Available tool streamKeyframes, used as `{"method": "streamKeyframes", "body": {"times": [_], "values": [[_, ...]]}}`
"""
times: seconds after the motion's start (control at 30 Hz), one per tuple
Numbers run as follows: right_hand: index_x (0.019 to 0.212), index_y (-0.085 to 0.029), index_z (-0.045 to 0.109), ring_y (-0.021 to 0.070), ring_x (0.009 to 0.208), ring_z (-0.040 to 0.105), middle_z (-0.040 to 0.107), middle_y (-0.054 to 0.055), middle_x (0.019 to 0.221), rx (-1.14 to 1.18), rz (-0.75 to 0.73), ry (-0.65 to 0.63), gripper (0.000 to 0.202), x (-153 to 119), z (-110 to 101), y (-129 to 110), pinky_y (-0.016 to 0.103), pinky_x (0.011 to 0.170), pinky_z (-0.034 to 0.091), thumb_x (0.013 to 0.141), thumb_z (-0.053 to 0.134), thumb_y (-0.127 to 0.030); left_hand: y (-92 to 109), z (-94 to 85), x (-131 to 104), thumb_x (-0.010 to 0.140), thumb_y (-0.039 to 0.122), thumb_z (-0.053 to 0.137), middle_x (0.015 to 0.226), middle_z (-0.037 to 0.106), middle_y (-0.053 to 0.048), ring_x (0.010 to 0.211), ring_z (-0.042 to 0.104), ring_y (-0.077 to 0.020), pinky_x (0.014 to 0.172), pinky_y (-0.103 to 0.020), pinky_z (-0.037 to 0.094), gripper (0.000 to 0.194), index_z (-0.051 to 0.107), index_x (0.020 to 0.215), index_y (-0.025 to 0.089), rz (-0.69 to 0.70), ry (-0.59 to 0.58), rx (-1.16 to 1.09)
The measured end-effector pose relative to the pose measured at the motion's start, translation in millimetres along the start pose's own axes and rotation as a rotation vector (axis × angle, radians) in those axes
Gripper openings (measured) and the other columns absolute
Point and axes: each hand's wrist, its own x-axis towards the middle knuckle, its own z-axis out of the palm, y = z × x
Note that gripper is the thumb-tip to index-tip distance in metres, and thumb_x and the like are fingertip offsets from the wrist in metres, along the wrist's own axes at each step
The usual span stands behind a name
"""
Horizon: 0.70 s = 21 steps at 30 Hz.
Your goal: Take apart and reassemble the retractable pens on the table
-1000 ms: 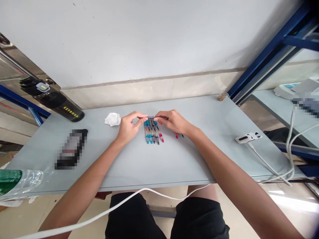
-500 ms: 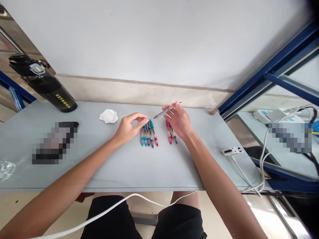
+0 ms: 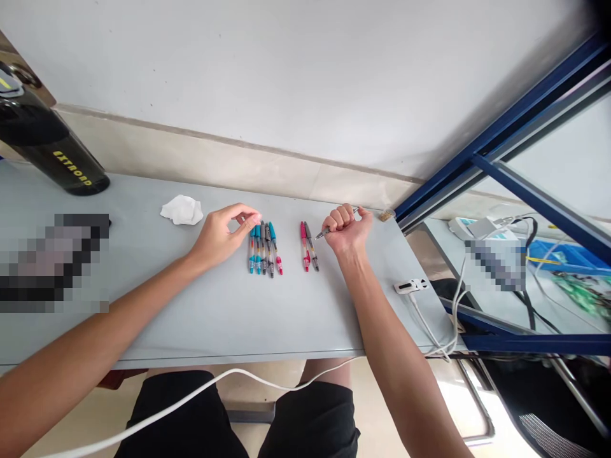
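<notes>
A grey table [image 3: 296,318] adjoins a pale wall [image 3: 286,76]. The right hand [image 3: 347,230] is closed around a pen [image 3: 323,234], right of a pen pair [image 3: 303,238]; its long axis is diagonal, tip toward the near left. The left hand [image 3: 222,234] curls beside a pen row [image 3: 263,251] aligned wallward; its grip cannot be determined.

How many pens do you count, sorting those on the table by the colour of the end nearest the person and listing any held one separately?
Teal-ended pens: 2
Dark grey-ended pens: 3
Red-ended pens: 2
Held pen, in the right hand: 1
Total: 8
</notes>
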Motion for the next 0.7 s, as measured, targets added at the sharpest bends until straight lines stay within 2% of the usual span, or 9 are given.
{"method": "streamKeyframes", "body": {"times": [0.23,0.57,0.7], "values": [[0.083,-0.028,0.006,0.0115,0.052,0.003,0.002,-0.009,0.065,0.046,0.015,-0.068,0.040,-1.4,0.4,-3.4,0.030,0.041,0.011,0.098,0.041,-0.039,0.2,-0.3,-0.8,0.105,0.050,0.069,0.099,0.082,-0.003,0.092,0.072,-0.0201,0.087,-0.033,0.053,0.030,0.080,0.101,0.023,-0.008,-0.012,0.046],[0.084,-0.027,0.006,0.0119,0.053,0.002,0.001,-0.009,0.067,0.022,-0.016,-0.031,0.040,-2.6,2.3,-2.9,0.029,0.041,0.011,0.100,0.041,-0.041,0.2,-0.1,-1.8,0.105,0.048,0.067,0.097,0.081,-0.003,0.089,0.071,-0.0198,0.083,-0.032,0.054,0.029,0.079,0.101,0.023,0.011,-0.051,0.098],[0.083,-0.027,0.007,0.0123,0.051,0.005,0.002,-0.009,0.066,0.002,-0.030,-0.065,0.044,-1.5,0.8,-3.8,0.029,0.041,0.015,0.104,0.041,-0.046,-4.4,0.5,-1.2,0.106,0.045,0.065,0.102,0.082,-0.004,0.091,0.072,-0.0204,0.085,-0.032,0.055,0.025,0.078,0.103,0.023,0.032,-0.073,0.132]]}}
